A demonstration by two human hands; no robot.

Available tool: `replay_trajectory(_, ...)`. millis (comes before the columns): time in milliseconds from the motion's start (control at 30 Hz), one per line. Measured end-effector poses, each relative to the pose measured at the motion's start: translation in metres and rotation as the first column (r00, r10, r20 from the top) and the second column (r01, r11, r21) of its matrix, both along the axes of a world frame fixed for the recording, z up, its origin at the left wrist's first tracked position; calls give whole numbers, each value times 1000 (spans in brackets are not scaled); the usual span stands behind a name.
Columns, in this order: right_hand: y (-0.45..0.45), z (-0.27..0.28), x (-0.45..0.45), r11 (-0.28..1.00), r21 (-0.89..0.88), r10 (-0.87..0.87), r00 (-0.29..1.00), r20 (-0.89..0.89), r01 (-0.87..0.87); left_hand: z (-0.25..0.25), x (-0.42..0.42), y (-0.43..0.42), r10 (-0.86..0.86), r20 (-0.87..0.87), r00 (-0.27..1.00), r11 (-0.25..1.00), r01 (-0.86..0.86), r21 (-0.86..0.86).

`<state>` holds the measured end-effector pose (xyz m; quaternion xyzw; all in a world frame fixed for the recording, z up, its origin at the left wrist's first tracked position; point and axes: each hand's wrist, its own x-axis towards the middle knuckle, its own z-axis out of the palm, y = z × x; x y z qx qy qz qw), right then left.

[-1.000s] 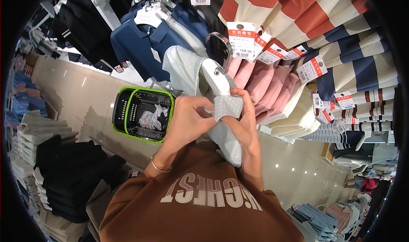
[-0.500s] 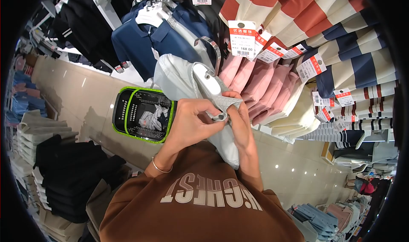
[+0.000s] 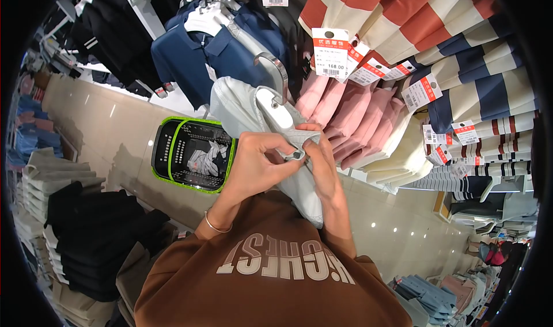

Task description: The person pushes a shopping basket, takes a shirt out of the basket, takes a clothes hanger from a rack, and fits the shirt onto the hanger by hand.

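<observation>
A pale grey shirt [image 3: 236, 105] hangs on a white hanger [image 3: 273, 111] with a broad metal hook, held in front of my brown sweatshirt. My left hand [image 3: 256, 163], a bracelet on its wrist, is closed, pinching the shirt's edge by a small dark button [image 3: 296, 154]. Just to the right, my right hand [image 3: 322, 160] grips the same edge between thumb and fingers. Both hands nearly meet there. Whether the button is fastened I cannot tell. The shirt's lower part drops between my forearms, partly hidden by my hands.
A black basket with a green rim [image 3: 167, 180] stands on the floor, with a crumpled striped garment inside. Navy shirts [image 3: 193, 62] hang ahead; pink garments [image 3: 357, 116] and striped ones with price tags [image 3: 331, 53] hang right. Folded black clothes [image 3: 95, 240] are stacked at left.
The hanger and the shirt's upper part have shifted slightly left, the hook leaning further that way. The pinched edge has turned a little; both hands keep their hold.
</observation>
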<state>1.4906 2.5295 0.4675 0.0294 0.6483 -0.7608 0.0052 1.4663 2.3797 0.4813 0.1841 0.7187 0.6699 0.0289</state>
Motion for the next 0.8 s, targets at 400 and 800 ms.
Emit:
replay_trajectory(400, 0, -5, -2, 999, -23, 38, 999, -5, -38, -19, -9, 4, 120, -256, 959, 992, -123, 3)
replay_trajectory(800, 16, -1, 0, 990, -125, -71, 997, 2, 71, -15, -6, 2, -46, 70, 996, 989, 36, 145)
